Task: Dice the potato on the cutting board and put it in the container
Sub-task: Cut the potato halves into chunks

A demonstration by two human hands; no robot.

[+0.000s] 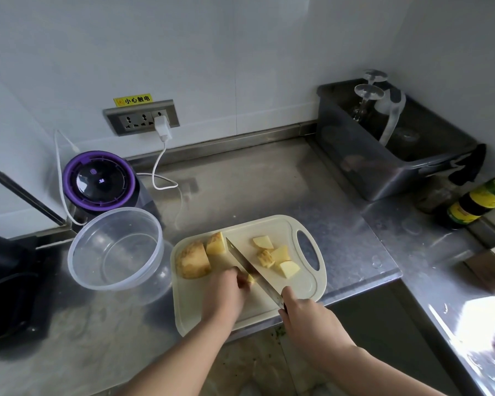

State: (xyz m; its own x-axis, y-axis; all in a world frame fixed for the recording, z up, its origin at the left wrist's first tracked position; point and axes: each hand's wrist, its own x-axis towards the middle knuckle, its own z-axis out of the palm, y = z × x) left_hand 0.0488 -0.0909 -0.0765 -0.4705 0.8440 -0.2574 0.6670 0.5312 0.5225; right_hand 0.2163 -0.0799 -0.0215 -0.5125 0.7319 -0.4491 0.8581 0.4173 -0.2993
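— Where is the potato sitting right now?

— It is lying in pieces on the pale cream plastic cutting board (272, 227), at the near middle of the stainless steel bench (269, 181). A big brown-skinned potato chunk (193, 260) is resting at the board's left edge, with a smaller yellow potato wedge (215, 243) just beside it on its far right.

— And the diced bits?

— Four pale yellow potato cubes (280, 253) are clustering right of the blade, near the board's handle hole (some of them are touching).

— What are the hands doing?

— The right hand (306, 315) is wrapping its grip tight round the dark handle of the steel-bladed kitchen knife (246, 262), whose blade is slanting from near right to far left across the board. The left hand (226, 292) is curling its grip down onto a small potato piece (250, 278) just left of the blade, fingertips clamping on it.

— And the container?

— The clear round plastic container (115, 250) is standing on the bench just left of the board. Beyond it, at the far left, a purple-lidded round appliance (99, 181) is sitting below a white charger plug (162, 125) that is hanging from the wall socket strip.
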